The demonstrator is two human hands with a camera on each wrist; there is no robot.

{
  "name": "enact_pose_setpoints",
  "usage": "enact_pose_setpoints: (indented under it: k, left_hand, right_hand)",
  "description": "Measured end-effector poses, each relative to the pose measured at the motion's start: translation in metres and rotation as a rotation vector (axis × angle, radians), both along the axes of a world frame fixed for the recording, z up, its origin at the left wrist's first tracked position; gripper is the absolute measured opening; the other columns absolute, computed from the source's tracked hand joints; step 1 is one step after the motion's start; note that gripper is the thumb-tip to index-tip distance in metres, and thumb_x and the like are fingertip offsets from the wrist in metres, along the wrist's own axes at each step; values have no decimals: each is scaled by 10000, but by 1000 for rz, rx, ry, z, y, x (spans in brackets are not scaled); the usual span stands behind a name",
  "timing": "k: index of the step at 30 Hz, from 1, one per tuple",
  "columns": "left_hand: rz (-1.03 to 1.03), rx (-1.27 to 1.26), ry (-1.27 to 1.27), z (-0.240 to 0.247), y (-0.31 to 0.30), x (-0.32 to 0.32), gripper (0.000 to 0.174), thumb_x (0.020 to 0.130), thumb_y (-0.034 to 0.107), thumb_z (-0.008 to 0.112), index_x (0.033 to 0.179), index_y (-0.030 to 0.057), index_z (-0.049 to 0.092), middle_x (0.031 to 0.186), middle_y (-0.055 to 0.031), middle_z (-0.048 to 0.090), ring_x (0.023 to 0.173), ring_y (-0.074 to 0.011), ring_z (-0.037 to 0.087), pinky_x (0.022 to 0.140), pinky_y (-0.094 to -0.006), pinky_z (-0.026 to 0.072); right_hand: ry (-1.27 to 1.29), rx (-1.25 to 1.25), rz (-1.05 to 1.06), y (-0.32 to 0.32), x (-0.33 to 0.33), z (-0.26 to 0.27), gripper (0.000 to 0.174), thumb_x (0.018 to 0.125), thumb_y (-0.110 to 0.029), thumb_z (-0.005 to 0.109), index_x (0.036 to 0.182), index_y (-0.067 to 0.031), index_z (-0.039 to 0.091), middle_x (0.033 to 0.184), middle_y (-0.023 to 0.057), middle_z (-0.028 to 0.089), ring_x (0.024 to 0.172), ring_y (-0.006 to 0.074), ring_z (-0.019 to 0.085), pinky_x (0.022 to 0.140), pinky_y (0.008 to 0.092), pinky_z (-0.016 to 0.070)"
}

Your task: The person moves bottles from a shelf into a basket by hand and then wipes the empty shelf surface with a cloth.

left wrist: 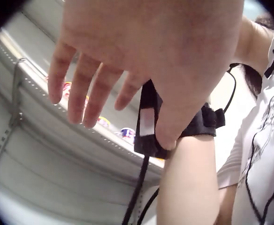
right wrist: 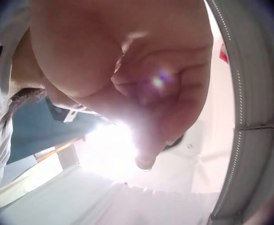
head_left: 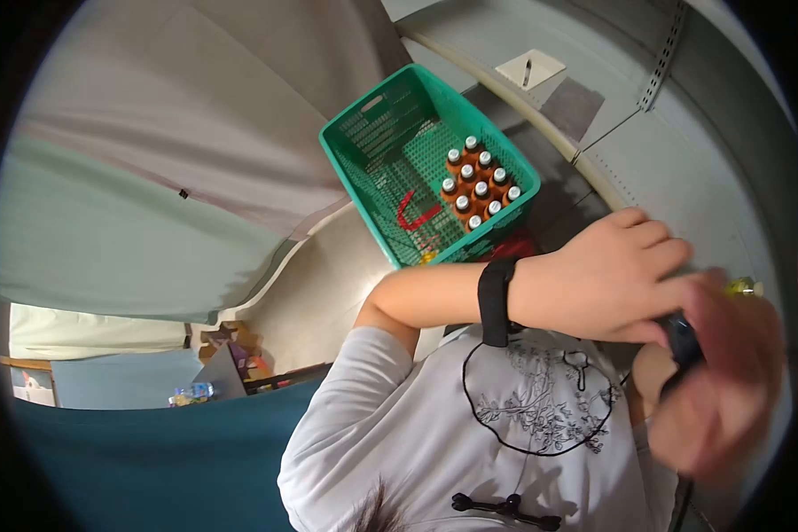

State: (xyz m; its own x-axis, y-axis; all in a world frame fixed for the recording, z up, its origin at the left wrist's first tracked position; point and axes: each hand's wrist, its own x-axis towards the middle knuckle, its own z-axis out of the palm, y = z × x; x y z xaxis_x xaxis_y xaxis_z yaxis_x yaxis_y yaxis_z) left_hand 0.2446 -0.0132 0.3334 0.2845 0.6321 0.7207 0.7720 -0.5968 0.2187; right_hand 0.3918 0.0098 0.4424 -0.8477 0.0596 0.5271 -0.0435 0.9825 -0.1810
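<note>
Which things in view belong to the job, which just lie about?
Likely the job:
left hand
black strapped wrist device it touches
right hand

Apparently lying about:
green plastic crate
white-capped brown bottles inside it
pale paper sheet
dark slim pen

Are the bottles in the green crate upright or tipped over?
Upright: the bottles stand clustered at one end of the green crate, white caps on top.

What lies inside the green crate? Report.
White-capped bottles cluster at one end; a red shape beside them is unclear. The crate floor shows alongside, but is hidden beneath the bottles.
</note>
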Motion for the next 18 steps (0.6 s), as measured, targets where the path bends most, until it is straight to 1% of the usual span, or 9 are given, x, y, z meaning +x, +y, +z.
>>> enact_pose_setpoints:
  k: [2, 3, 4, 6, 8, 9, 12, 15, 18]
  left_hand:
    - [48, -111, 3, -25, 5, -11, 435, 641, 335, 642, 1001, 104, 566, 977, -77, 545, 873, -262, 528, 751, -372, 404]
    - [85, -136, 12, -44, 8, -16, 471, 635, 369, 676, 997, 93, 557, 961, -76, 545, 896, -265, 513, 770, -378, 388]
    - [145, -281, 34, -61, 10, -23, 475, 644, 367, 677, 1006, 84, 556, 961, -89, 556, 910, -271, 520, 782, -384, 393]
    - [287, -484, 62, -99, 11, -36, 489, 660, 371, 678, 1021, 67, 551, 939, -111, 572, 914, -279, 536, 788, -391, 406]
    - [398, -605, 5, -138, 8, -52, 461, 700, 365, 651, 1037, 68, 547, 919, -134, 577, 905, -301, 547, 780, -400, 423]
    - [426, -672, -58, -156, 3, -60, 422, 735, 353, 624, 1046, 78, 547, 921, -147, 576, 907, -320, 548, 777, -407, 433]
    - [487, -830, -225, -191, -22, -78, 436, 743, 352, 612, 1065, 67, 540, 923, -172, 587, 853, -335, 571, 734, -396, 455]
    - [583, -897, -318, -216, -46, -91, 433, 753, 348, 597, 1070, 59, 539, 927, -169, 604, 853, -319, 581, 727, -390, 461]
    - [757, -918, -403, -232, -64, -98, 408, 757, 353, 601, 1042, 64, 555, 902, -147, 621, 857, -308, 590, 729, -381, 465]
  right_hand:
    - [358, -82, -101, 18, -36, -54, 196, 838, -67, 462, 928, 67, 574, 851, 174, 608, 739, 285, 590, 648, 350, 459]
    - [255, -130, -159, 31, -54, -62, 135, 815, -37, 495, 861, 32, 602, 798, 147, 615, 720, 280, 604, 635, 322, 464]
    - [282, -184, -206, 45, -72, -88, 107, 788, -72, 535, 878, -28, 572, 767, 116, 603, 687, 298, 580, 608, 358, 459]
    - [100, -298, -340, 71, -93, -142, 85, 825, -126, 499, 838, -64, 556, 727, 141, 587, 669, 323, 576, 559, 401, 448]
    - [-88, -349, -379, 92, -101, -196, 134, 842, -184, 478, 807, -70, 540, 675, 156, 578, 657, 343, 575, 541, 443, 441]
    - [-59, -382, -343, 98, -100, -223, 135, 837, -188, 486, 818, -69, 548, 666, 164, 578, 647, 354, 573, 549, 460, 442]
    - [-305, -460, -378, 104, -91, -278, 158, 815, -211, 525, 783, -63, 570, 709, 181, 598, 689, 369, 583, 593, 458, 463]
    - [-586, -578, -383, 103, -80, -304, 196, 797, -241, 561, 823, -51, 603, 765, 181, 616, 758, 365, 587, 674, 432, 471]
    - [-670, -600, -348, 106, -80, -327, 207, 795, -242, 563, 842, -45, 609, 767, 173, 622, 754, 360, 593, 679, 423, 471]
